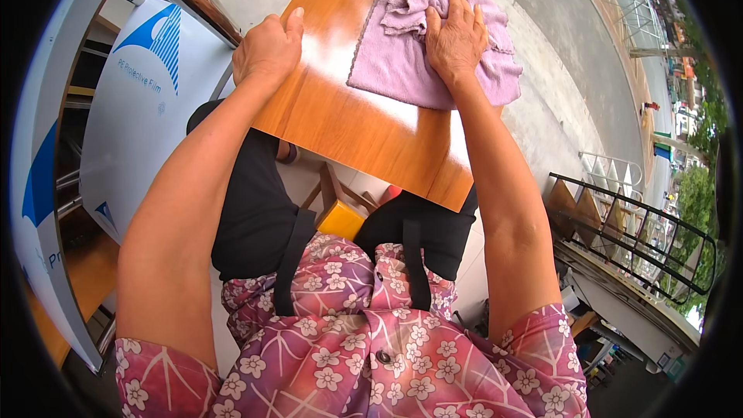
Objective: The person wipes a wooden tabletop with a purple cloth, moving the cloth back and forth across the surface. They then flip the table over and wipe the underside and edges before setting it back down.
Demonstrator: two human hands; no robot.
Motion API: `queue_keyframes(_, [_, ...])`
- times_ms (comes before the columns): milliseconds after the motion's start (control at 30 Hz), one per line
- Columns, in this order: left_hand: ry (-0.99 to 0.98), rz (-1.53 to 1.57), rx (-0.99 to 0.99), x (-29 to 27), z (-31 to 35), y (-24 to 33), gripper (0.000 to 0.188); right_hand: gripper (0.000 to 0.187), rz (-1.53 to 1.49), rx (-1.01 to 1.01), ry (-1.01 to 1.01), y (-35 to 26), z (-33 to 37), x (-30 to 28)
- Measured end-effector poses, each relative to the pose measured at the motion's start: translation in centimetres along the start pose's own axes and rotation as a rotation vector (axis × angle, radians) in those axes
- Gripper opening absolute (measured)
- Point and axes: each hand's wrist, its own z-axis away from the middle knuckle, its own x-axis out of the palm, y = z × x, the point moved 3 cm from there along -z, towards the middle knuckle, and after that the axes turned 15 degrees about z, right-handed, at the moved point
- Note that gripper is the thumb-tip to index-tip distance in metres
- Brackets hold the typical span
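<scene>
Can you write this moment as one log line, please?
left hand: holding left edge of wooden board | right hand: on pink cloth | cloth: on board, partly bunched

White-and-blue panels (147,143) stand at left and a black metal rack (641,204) at right, as daylight falls on grey floor (561,39) and green trees (694,197) far right.

A mauve cloth (395,62), bunched at its far end and flatter nearer, lies across the right part of a glossy orange-brown wooden panel (340,120), overhanging its edge.
</scene>
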Motion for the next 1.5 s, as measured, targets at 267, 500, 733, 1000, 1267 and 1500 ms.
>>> queue_keyframes(267, [0.0, 0.013, 0.012, 0.5, -0.2, -0.2, 0.065, 0.058, -0.037, -0.084, 0.003, -1.1, 1.1, -1.0])
queue_keyframes(500, [-0.004, 0.018, 0.003, 0.2, -0.1, -0.1, 0.066, 0.06, -0.016, -0.028, 0.001, -0.6, 1.1, -0.5])
queue_keyframes(733, [0.014, 0.014, 0.008, 0.3, -0.1, 0.0, 0.066, 0.057, -0.015, -0.083, 0.027, -0.4, 2.2, -1.3])
queue_keyframes(1000, [0.005, 0.051, 0.008, 0.4, -0.1, -0.3, 0.067, 0.057, 0.004, -0.052, 0.04, 1.1, 1.4, -0.2])
queue_keyframes(1267, [0.002, 0.061, 0.004, 0.7, -0.3, -0.6, 0.068, 0.058, 0.048, -0.04, 0.037, 3.3, 1.5, -0.5])
queue_keyframes(1500, [-0.006, 0.06, 0.007, 0.5, -0.2, -0.4, 0.068, 0.06, 0.063, 0.01, -0.009, 4.4, 1.3, -0.8])
